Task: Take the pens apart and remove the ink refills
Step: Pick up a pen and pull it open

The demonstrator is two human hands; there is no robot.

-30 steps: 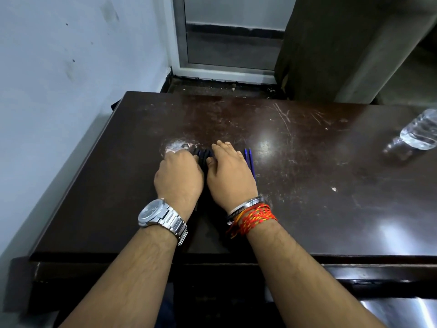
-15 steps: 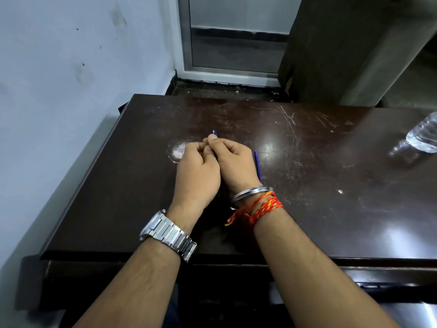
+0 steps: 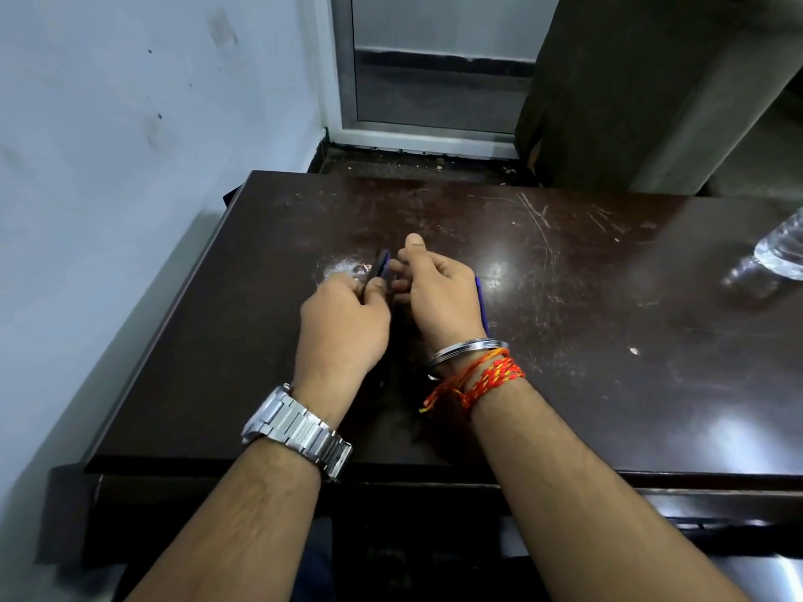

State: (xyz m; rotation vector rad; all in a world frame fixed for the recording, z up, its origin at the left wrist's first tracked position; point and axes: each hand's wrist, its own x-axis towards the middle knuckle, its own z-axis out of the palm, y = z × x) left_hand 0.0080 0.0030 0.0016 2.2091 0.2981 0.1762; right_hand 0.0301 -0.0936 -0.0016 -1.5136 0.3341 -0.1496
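My left hand (image 3: 343, 323) grips a dark blue pen (image 3: 381, 263) whose upper end sticks up past the fingers. My right hand (image 3: 439, 293) is right beside it, thumb raised and fingers curled toward the pen; whether it holds a part is hidden. A thin blue refill or pen piece (image 3: 481, 304) lies on the dark wooden table (image 3: 565, 341), just right of my right hand. Any other pens are hidden beneath my hands.
A clear plastic water bottle (image 3: 782, 249) lies at the table's right edge. A pale wall runs close along the left side. A whitish scuffed patch (image 3: 341, 267) marks the tabletop just left of the pen.
Both hands rose from lying flat over the pens. They came together on one pen, and now the left hand holds it while the right has drawn slightly apart with its thumb up.
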